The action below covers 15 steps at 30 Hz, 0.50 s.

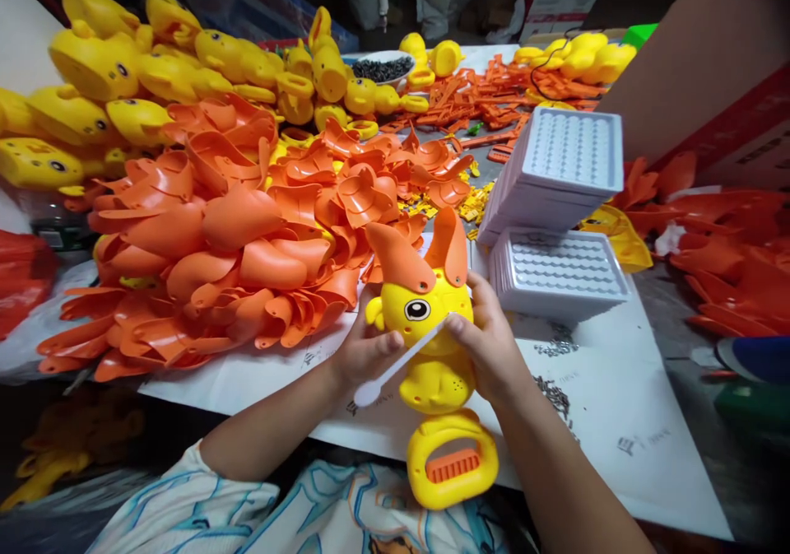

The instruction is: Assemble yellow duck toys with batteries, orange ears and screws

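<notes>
1. Orange plastic beak halves (234, 241) fill the left centre of the frame in one loose heap, near the hands and easy to reach.
2. Yellow toy bodies (123, 76) are piled behind them at upper left, apart from the beaks.
3. White trays (559, 208) sit stacked at right centre, just beside the work.
4. Lower centre, the yellow duck toy (432, 348) stands upright over the paper sheet (617, 422), beak up.
5. Left hand (364, 352) is closed on its side, steadying it.
6. Right hand (487, 344) braces the other side, fingers pinching a white stick (401, 365) across the body.
</notes>
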Motion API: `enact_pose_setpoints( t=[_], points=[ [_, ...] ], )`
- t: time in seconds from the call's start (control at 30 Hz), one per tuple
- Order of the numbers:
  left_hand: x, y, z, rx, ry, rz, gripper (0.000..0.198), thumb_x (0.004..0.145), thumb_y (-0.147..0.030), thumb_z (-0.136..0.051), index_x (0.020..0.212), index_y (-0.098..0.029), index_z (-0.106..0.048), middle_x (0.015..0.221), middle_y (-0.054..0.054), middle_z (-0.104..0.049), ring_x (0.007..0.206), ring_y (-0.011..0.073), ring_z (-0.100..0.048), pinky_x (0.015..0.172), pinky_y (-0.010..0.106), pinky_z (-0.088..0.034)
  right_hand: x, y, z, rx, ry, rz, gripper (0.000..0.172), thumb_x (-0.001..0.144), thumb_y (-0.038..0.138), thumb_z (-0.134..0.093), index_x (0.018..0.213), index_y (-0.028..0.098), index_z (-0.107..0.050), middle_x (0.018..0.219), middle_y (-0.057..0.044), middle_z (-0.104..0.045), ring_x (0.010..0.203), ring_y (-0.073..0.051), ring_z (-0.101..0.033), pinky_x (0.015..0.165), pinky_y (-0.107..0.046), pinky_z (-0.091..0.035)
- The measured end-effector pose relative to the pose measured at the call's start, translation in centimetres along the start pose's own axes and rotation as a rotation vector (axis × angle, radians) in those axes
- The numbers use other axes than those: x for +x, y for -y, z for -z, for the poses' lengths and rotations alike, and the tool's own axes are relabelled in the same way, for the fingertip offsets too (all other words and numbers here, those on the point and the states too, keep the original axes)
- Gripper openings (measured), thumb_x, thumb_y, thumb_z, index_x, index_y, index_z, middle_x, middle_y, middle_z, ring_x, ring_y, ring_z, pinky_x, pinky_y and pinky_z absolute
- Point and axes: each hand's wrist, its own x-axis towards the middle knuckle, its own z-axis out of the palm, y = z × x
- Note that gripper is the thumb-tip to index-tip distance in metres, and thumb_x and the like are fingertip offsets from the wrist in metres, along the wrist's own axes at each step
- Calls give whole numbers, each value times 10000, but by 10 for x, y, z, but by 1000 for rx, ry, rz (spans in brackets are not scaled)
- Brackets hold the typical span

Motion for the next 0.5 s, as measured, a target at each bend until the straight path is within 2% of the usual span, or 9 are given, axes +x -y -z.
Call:
enact_pose_setpoints(
  t=[0.1,0.17,0.33,0.4,0.5],
  points=[
    [-1,10,13,129,23,-126,811,710,-403,-894,1396,-392,-460,1039,-7,-744,889,182,-741,804,278,-598,-1,5,1,-4,6,-10,915,711,589,-834,1378,230,-321,1315,-134,-563,1046,-210,-671,883,-329,-623],
    [-2,14,20,199,35,-176,785,734,-420,-873,1396,-391,-451,1045,-6,-724,915,182,-726,845,285,-584,0,8,2,-12,-3,-33,878,694,589,-844,1320,211,-357,1287,-125,-584,1050,-206,-672,875,-308,-621],
    [-5,15,17,354,45,-253,770,716,-466,-867,1371,-336,-482,1165,39,-669,1008,214,-674,868,301,-556,0,11,3,-15,-1,-50,832,670,596,-845,1210,196,-356,1253,-113,-596,1076,-211,-663,811,-278,-611],
    [-5,11,15,381,34,-283,694,710,-466,-867,1305,-309,-547,1121,42,-679,962,205,-668,844,295,-547,-3,12,1,-25,-12,-12,817,679,593,-833,1208,199,-351,1271,-115,-585,1104,-213,-656,785,-259,-607],
    [-3,-1,14,393,26,-275,605,612,-378,-928,1146,-292,-658,1061,25,-707,930,199,-672,828,291,-550,-14,16,0,-11,-22,49,783,718,570,-804,1241,208,-347,1291,-111,-574,1112,-210,-658,828,-277,-617]
  ],
)
